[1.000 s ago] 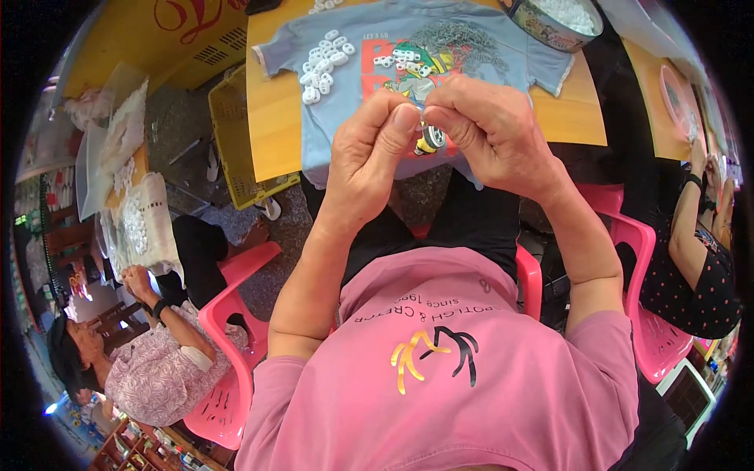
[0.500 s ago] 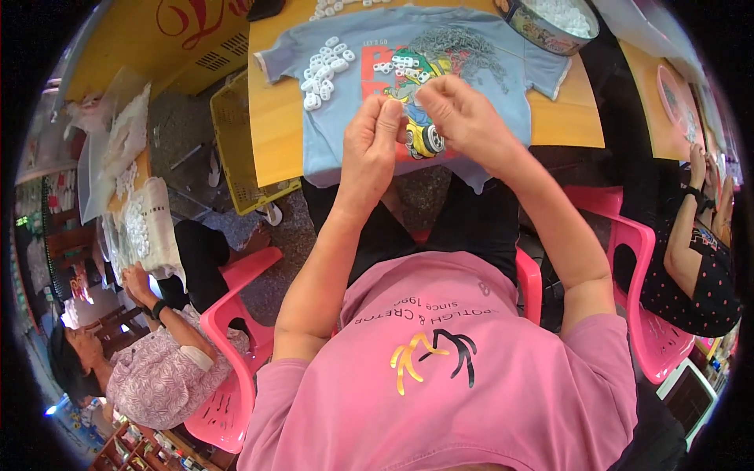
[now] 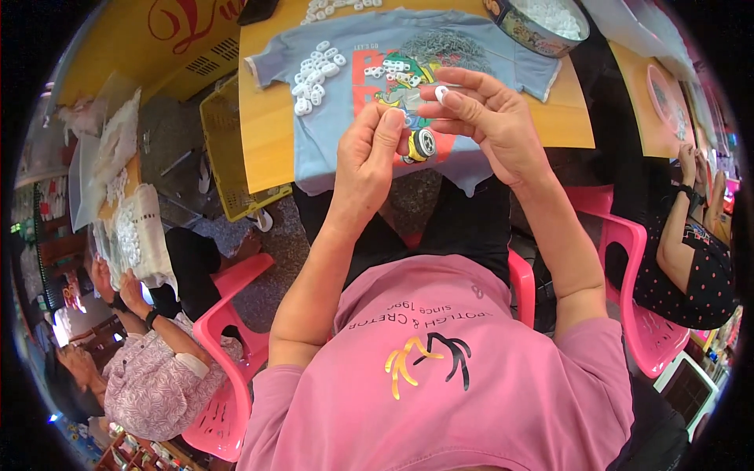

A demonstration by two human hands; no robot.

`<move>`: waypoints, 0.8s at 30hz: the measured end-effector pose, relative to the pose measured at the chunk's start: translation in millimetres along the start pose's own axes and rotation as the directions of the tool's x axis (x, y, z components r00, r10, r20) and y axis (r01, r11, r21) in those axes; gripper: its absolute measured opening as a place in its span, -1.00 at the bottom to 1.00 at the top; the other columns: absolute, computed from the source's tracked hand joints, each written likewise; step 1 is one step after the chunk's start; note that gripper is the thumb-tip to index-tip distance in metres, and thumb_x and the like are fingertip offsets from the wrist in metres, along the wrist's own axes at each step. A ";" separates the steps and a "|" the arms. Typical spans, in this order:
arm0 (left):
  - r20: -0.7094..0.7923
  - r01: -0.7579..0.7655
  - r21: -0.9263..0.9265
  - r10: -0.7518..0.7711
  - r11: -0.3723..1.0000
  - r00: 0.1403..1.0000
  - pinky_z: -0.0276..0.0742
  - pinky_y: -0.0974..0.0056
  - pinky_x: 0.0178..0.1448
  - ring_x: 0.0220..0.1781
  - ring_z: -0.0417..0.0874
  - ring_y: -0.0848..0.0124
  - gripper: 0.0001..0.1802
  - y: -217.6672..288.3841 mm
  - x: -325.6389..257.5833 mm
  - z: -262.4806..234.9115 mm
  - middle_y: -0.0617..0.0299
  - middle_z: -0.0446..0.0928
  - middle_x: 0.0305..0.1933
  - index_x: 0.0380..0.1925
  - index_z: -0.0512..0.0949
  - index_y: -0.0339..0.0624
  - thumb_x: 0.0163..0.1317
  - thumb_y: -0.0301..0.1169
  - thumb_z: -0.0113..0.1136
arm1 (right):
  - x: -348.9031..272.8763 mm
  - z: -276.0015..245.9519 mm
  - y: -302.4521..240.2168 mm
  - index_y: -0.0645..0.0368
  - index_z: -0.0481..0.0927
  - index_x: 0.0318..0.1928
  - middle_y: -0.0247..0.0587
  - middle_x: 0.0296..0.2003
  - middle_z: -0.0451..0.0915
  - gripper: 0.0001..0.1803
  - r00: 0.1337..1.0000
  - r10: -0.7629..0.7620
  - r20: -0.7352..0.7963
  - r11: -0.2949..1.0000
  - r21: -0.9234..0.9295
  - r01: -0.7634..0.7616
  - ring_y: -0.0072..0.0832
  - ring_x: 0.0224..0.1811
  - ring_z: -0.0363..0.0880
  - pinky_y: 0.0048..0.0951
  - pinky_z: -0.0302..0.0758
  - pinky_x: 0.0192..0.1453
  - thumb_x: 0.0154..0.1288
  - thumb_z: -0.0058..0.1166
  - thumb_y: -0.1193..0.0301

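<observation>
While right hand (image 3: 491, 118) pinches small white piece (image 3: 441, 93) at fingertips, we keep left hand (image 3: 373, 153) curled beside it; its contents, cannot tell. Step, as we judge: handling single piece above blue shirt (image 3: 338, 118) on table (image 3: 263, 133). Next move needs steady, fine alignment.

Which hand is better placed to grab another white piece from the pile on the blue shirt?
Probably the left hand: it is on the same side as the pile of white pieces on the blue shirt. The right hand already pinches a small white piece.
</observation>
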State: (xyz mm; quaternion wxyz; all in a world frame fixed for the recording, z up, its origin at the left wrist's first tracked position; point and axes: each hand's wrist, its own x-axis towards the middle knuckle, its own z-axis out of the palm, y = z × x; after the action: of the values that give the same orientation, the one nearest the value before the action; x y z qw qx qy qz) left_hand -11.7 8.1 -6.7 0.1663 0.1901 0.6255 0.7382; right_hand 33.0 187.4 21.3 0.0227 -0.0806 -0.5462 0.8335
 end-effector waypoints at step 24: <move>-0.001 -0.216 -0.026 0.216 0.976 0.976 0.45 0.46 -0.04 -0.18 0.51 0.58 -0.78 17.9 -3.7 14.8 0.24 0.52 -0.08 -0.16 0.51 -0.31 0.48 -0.38 -0.05 | -24.7 6.7 7.4 0.31 0.55 0.07 -0.24 -0.19 0.65 -0.70 0.991 -0.073 -0.116 0.997 -0.029 0.070 -0.61 -0.26 0.61 -0.49 0.61 -0.16 0.38 0.10 0.45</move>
State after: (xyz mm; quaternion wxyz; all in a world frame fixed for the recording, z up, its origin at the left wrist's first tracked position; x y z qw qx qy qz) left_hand -1.3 16.1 12.9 0.0882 0.2553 0.5912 0.7600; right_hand 56.6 175.3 19.9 0.0836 -0.1097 -0.5566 0.8192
